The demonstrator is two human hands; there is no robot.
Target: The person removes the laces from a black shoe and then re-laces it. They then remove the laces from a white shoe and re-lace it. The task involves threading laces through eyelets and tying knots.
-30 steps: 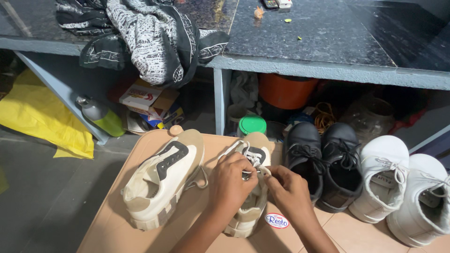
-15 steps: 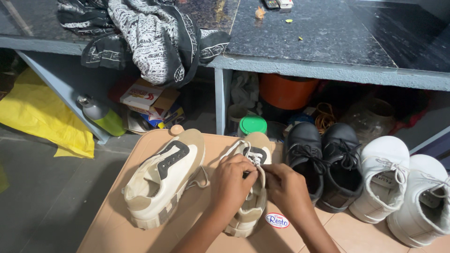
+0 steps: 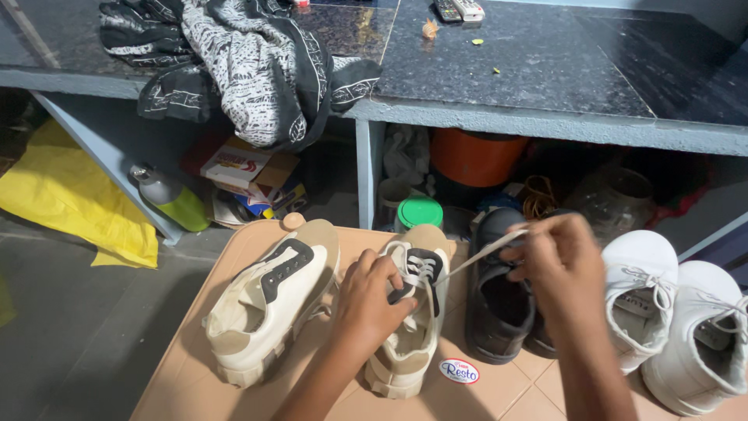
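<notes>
Beige sneaker matt cloth; black shoes smooth leather; counter glossy speckled stone.

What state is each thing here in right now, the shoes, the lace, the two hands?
Left hand: pressing down on the beige shoe's tongue.
Right hand: raised, pinching the lace end.
Lace: pulled taut to the right.
Beige shoe: upright, partly laced.
Second beige shoe: tipped on its side, untouched.
Black shoes: upright, unlaced look, partly hidden by the right hand.
White shoes: upright, laced.
Patterned cloth: crumpled, hanging over the counter edge.
</notes>
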